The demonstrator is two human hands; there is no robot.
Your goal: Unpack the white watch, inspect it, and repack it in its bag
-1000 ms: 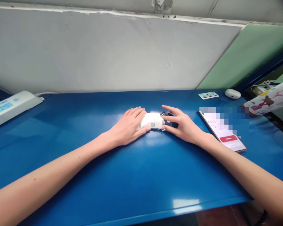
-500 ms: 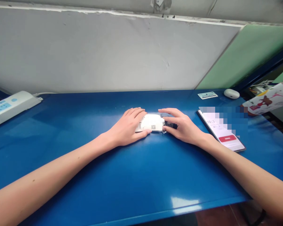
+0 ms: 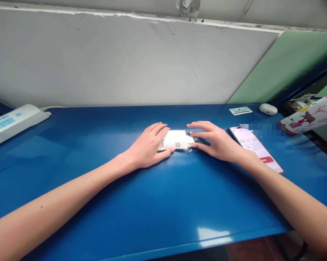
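One white packet (image 3: 177,139) on bench (image 3: 141,206), I see, long axis 9-to-3 o'clock: left hand (image 3: 149,146), nearer, clasps 9-o'clock end; right hand (image 3: 217,144), narrowly spread, at 3-o'clock wrapper (image 3: 190,148), pinching I cannot tell.

white packet (image 3: 178,139) part-hidden by left hand (image 3: 149,146), phone (image 3: 251,143) by right forearm (image 3: 284,190), power strip (image 3: 16,123) cropped left
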